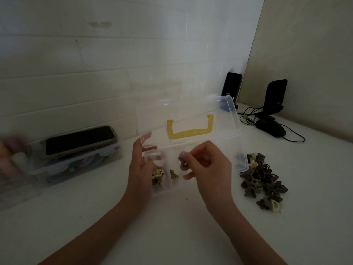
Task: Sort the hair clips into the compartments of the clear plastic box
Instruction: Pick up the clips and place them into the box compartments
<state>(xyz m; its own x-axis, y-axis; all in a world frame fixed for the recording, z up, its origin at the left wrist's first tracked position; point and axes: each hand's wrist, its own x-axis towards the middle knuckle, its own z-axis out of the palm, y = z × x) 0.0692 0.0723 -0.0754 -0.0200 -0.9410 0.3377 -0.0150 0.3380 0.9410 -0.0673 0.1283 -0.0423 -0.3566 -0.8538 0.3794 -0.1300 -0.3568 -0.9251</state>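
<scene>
Where the two forearms reach in from the near edge, my right hand (206, 169) pinches one small hair clip (182, 159) between fingertips and thumb, above the middle of the clear plastic box (242, 161); my left hand (141, 169) lies with straight fingers against the box's left wall, steadying it. I judge each clip light, rigid and springy, its smooth plastic liable to slip, so it is best taken across the body, not the teeth. In the box I count three compartments showing: the left holds a few clips (157, 176), one cream and the rest brown; the next holds one brown clip (173, 175); the third is hidden under the right hand. Just right of the box lies the unsorted pile of clips (261, 178), mostly dark with two or three cream; too tangled to count. The lid (191, 115), with its yellow handle (188, 131), stands open behind. Farther off: a second clear container (76, 163) bearing a phone (80, 139) at left, and two dark stands (275, 96) with cables by the wall.
</scene>
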